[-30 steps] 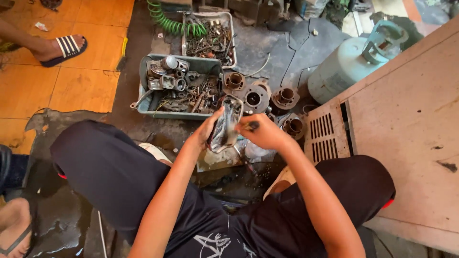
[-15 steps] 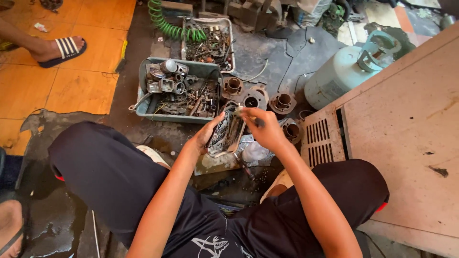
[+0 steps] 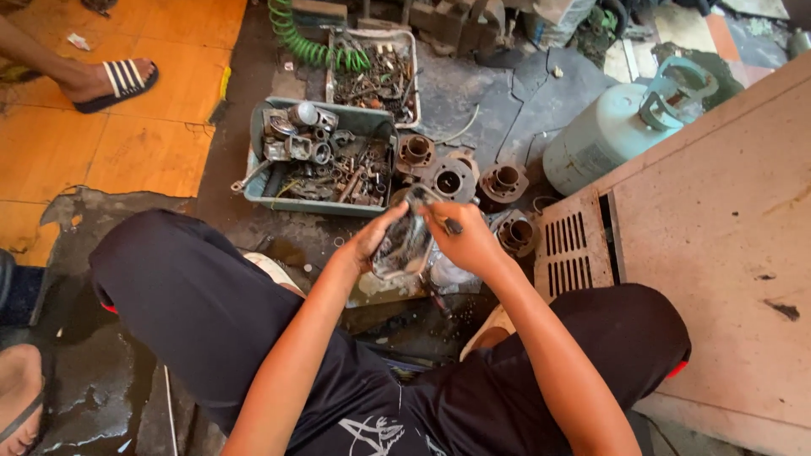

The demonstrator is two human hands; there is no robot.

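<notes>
I sit low over a dirty floor with both arms stretched forward. My left hand [image 3: 372, 243] grips a grimy grey metal engine part [image 3: 405, 241] from its left side. My right hand [image 3: 465, 241] pinches a small dark tool [image 3: 452, 225] against the top right of that part. The part is held upright between the two hands, above a wet patch of floor. Its lower end is hidden behind my fingers.
A grey-green tray [image 3: 321, 156] of metal parts and a second tray [image 3: 372, 76] lie ahead. Several round engine cylinders [image 3: 452, 177] stand by them. A pale green gas cylinder [image 3: 617, 127] and a wooden board [image 3: 718, 245] are right. Another person's sandalled foot [image 3: 114, 80] rests far left.
The two hands have stayed on the engine part with only small shifts; my right hand's tool sits a little lower on it. My view has drifted slightly.
</notes>
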